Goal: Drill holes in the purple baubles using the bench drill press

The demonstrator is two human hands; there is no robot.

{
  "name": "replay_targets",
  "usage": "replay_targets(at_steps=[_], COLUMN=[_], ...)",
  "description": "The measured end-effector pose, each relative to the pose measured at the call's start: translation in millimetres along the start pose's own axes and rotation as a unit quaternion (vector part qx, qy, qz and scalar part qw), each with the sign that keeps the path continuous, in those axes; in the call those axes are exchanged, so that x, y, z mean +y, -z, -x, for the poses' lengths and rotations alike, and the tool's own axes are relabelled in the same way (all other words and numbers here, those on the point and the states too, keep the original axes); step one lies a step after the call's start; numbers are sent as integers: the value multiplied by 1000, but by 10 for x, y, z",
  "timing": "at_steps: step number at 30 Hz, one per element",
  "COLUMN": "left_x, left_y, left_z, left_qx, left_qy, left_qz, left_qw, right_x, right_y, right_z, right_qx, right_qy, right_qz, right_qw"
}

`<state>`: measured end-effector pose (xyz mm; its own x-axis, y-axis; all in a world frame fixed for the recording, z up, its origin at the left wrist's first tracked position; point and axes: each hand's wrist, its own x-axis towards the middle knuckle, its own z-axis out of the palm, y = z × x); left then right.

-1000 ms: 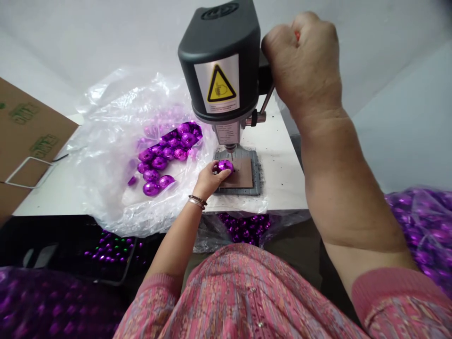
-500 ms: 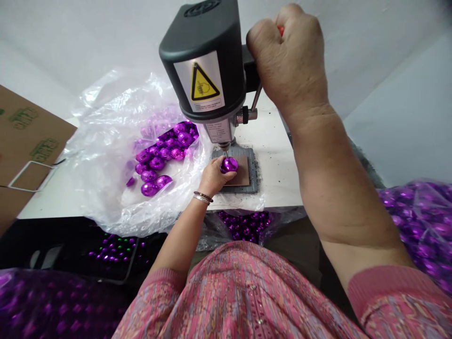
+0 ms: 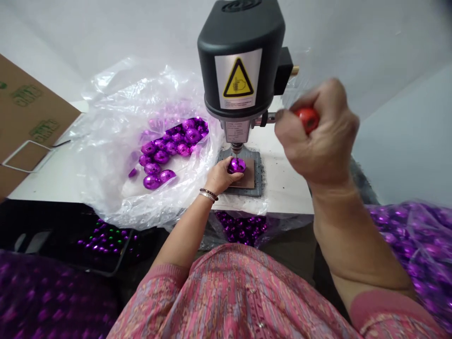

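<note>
The fingers of the left hand (image 3: 222, 178) pin a mirrored purple ball (image 3: 236, 165) on the base plate (image 3: 257, 179) under the drill bit (image 3: 236, 149); the right hand (image 3: 318, 136), closed on the red lever knob (image 3: 308, 118), could crack it by pressing too hard.

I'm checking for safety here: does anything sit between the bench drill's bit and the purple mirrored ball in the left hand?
Nothing visible. The drill bit points down at the top of the purple mirrored ball, nearly touching it. The left hand grips the ball from the near side, leaving its top bare.
</note>
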<state>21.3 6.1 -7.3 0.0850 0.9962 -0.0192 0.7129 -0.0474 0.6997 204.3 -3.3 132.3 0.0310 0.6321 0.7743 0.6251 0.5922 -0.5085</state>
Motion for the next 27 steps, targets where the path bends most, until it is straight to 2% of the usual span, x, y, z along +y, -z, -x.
replay_targets(at_steps=[5, 11, 14, 20, 27], left_x=[-18, -32, -38, -47, -71], left_y=[-13, -27, -28, -27, -47], left_z=[-8, -4, 0, 5, 17], left_qx=[2, 4, 6, 3, 10], left_qy=[0, -5, -7, -20, -17], left_qz=[0, -6, -8, -8, -11], left_qw=[1000, 1000, 1000, 1000, 1000], right_x=[95, 189, 223, 266, 313], right_y=[-43, -141, -179, -256, -384], right_z=[378, 484, 548, 651, 702], right_qx=[27, 73, 81, 104, 176], right_qy=[51, 85, 63, 45, 102], right_qz=[83, 134, 154, 141, 78], right_qw=[995, 985, 983, 983, 976])
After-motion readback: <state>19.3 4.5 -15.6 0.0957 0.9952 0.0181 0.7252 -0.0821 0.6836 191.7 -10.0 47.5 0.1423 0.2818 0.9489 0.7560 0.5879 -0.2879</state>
